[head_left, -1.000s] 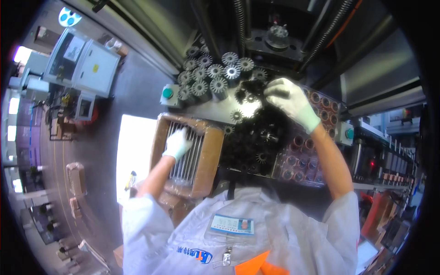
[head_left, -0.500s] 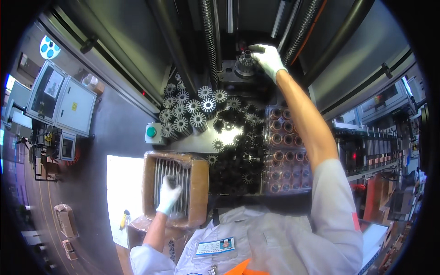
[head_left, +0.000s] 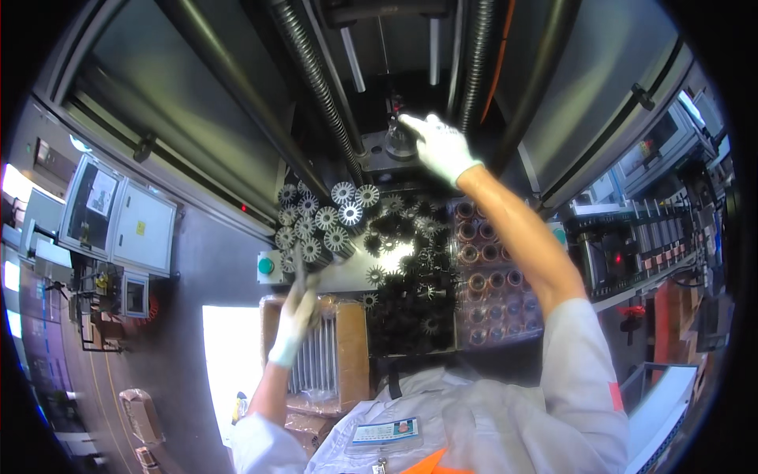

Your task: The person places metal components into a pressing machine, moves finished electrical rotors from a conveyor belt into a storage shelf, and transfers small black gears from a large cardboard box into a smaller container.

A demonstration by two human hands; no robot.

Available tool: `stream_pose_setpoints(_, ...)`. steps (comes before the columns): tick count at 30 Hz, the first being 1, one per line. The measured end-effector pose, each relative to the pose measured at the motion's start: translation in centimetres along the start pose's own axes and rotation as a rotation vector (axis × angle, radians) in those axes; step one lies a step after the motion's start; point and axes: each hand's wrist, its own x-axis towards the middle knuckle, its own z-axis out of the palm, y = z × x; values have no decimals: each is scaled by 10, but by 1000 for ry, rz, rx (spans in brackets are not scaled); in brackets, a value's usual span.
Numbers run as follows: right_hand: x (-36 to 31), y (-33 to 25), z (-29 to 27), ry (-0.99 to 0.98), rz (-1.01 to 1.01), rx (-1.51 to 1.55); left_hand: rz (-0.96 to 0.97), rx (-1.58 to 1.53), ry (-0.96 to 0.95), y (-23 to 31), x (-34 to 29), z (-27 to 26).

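My left hand (head_left: pixel 293 320), in a white glove, is closed around a slim metal shaft (head_left: pixel 299 265) that points up and away from me. It is slightly blurred, above the cardboard box (head_left: pixel 353 347) lined with clear plastic, where more metal shafts (head_left: pixel 316 359) lie side by side. My right hand (head_left: pixel 444 148), also gloved, reaches to the far middle beside a round metal fixture (head_left: pixel 400 144) on the machine's base. Its index finger stretches left over the fixture, and I see nothing held in it. The hand hides part of the fixture.
Stacks of slotted metal cores (head_left: pixel 326 218) stand left of centre, with loose dark toothed discs (head_left: pixel 426 261) beside them. Clear trays of copper-coloured rings (head_left: pixel 496 281) lie on the right. Machine columns (head_left: pixel 237 87) flank the fixture. A green button box (head_left: pixel 267 267) sits at left.
My left hand has risen out of the box with a shaft and moved away from me. My right hand has shifted slightly nearer and left. The whole view has tilted.
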Motion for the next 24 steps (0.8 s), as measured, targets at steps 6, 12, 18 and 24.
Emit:
stream_pose_setpoints(6, -74, -3, -42, 57, -112, 377, 606, 206, 78, 149, 164, 150)
stream_pose_setpoints(12, -244, 38, -104, -120, 54, 240, 764, -10, 27, 233, 212, 216)
stream_pose_setpoints(18, -355, 43, -135, -146, 346, 294, 826, -58, 3, 274, 270, 218)
stream_pose_setpoints(24, -350, 67, -135, 46, 533, 642, 1076, 449, 0, 281, 285, 170)
